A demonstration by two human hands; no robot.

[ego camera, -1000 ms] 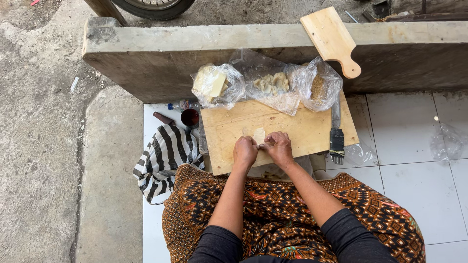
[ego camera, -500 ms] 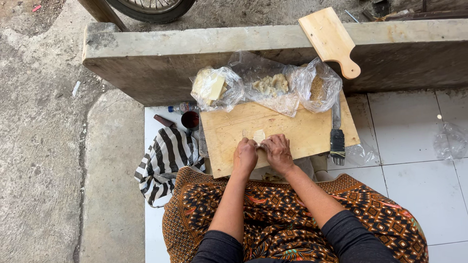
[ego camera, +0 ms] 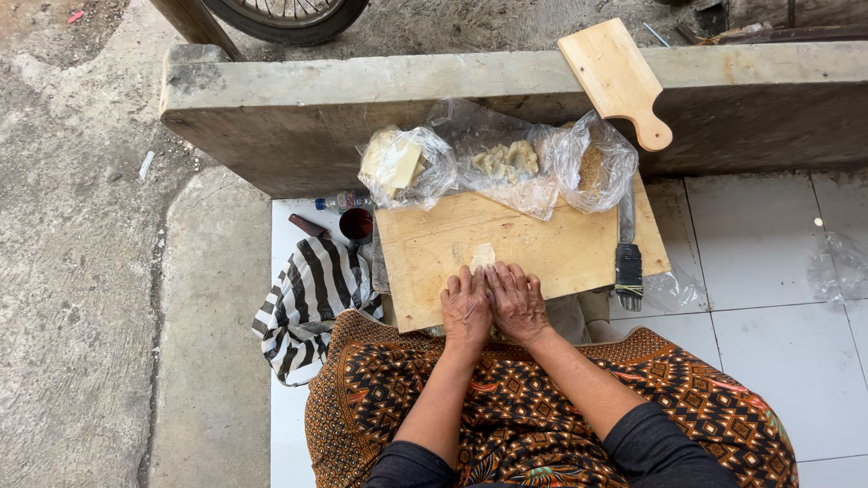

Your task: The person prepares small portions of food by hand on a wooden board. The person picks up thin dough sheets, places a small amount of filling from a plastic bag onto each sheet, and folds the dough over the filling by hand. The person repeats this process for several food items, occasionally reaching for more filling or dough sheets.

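A patterned brown skirt (ego camera: 542,407) fills the near edge of the view, with two dark-sleeved forearms reaching out over it. The left hand (ego camera: 467,309) and the right hand (ego camera: 517,303) lie side by side, palms down and touching each other, on the near edge of a wooden board (ego camera: 551,248). Both are flat and pressed down rather than closed around anything; their fingertips reach a small pale piece of dough (ego camera: 484,256) lying on the board just beyond them, and whether any of it is pinched under the fingers cannot be told.

Left of the board, a striped black-and-white cloth (ego camera: 312,289) lies crumpled on the white tile floor (ego camera: 750,244). Just beyond the cloth, at the board's far left corner, stand a small dark red cup (ego camera: 356,223) and a little bottle (ego camera: 339,201) lying on its side. Along the board's right edge rests a knife (ego camera: 627,253), its dark handle pointing towards the person.

On the board's far edge sit three clear plastic bags: the left bag (ego camera: 402,164) with a pale yellowish block, the middle bag (ego camera: 502,163) with lumpy pale pieces, the right bag (ego camera: 592,163) with something brownish. Behind them runs a low concrete ledge (ego camera: 298,99), and a wooden paddle (ego camera: 619,79) lies on top of it. Beyond the ledge a wheel (ego camera: 285,14) shows.
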